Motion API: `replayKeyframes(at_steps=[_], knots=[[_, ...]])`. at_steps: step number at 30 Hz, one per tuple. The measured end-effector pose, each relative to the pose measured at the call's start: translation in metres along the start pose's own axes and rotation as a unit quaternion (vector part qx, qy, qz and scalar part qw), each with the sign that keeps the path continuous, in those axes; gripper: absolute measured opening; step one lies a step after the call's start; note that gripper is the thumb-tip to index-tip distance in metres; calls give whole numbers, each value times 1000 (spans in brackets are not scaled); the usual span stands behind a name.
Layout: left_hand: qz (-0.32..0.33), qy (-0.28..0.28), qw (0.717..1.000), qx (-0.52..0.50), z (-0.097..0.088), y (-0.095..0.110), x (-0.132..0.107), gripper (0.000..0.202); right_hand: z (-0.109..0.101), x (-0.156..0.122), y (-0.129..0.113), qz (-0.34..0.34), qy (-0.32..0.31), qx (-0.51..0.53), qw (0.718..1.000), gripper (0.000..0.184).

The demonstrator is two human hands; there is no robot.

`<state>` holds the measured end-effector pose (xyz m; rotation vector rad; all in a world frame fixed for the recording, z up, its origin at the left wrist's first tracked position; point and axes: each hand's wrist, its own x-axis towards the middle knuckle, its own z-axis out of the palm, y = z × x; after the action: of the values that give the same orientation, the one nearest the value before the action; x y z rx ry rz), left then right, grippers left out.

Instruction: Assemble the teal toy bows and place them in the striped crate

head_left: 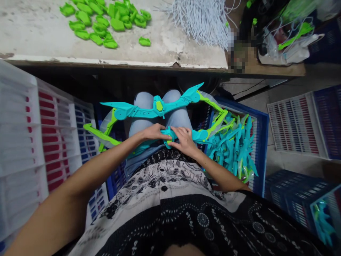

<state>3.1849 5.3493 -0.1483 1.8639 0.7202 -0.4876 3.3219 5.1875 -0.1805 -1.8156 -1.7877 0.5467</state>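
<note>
Across my lap lies a turquoise toy bow (200,135) with lime-green limbs. My left hand (154,132) grips its middle from the left, thumb by a small green piece. From the other side my right hand (183,141) closes round the same middle part, fingers on top. Both palms hide most of the bow's centre. Beyond it, a second turquoise toy bow (142,111) rests over my knees, with a green piece at its centre and pale translucent strips along its green limbs. Neither hand touches this second bow.
A worn white table (160,53) ahead bears a pile of green plastic pieces (117,24) and a bundle of white cords (201,21). At my right, a blue crate (262,142) holds several turquoise bows. White crates (39,117) stand close on my left; more crates stand far right.
</note>
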Motion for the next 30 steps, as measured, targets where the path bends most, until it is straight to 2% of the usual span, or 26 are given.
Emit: replayKeyframes(at_steps=[3, 6, 9, 11, 13, 15, 18, 20, 21, 24, 26, 28, 30], knots=[[-6, 11, 1000, 2, 2, -2, 0, 49, 2, 2, -2, -8, -14, -55, 998, 68], [25, 27, 999, 24, 4, -3, -1, 49, 7, 2, -2, -22, -5, -91, 996, 70], [45, 53, 994, 82, 10, 2, -10, 51, 5, 1, 1, -44, -8, -96, 994, 69], [43, 83, 985, 145, 19, 11, -22, 52, -5, 0, 3, -65, -26, -92, 993, 65], [55, 130, 964, 225, 31, 22, -38, 52, -20, 2, 3, -87, -59, -83, 991, 56], [84, 195, 926, 313, 42, 32, -51, 47, -35, 6, 1, -97, -77, -82, 989, 47], [109, 302, 854, 408, 48, 35, -60, 41, -44, 17, 0, -91, -29, -112, 989, 48], [106, 335, 836, 421, 47, 26, -58, 47, -37, 25, 3, -91, 8, -125, 988, 53], [104, 333, 840, 416, 47, 20, -56, 51, -31, 27, 6, -94, 14, -123, 988, 54], [104, 285, 875, 377, 47, 3, -53, 67, -15, 26, 16, -116, 0, -100, 988, 60], [107, 264, 894, 345, 45, 0, -54, 70, -15, 23, 20, -135, -7, -68, 988, 59], [110, 286, 900, 309, 39, 4, -55, 64, -26, 26, 24, -150, 9, -34, 988, 46], [109, 356, 882, 288, 25, 12, -50, 53, -49, 41, 31, -127, 59, -26, 990, 33]])
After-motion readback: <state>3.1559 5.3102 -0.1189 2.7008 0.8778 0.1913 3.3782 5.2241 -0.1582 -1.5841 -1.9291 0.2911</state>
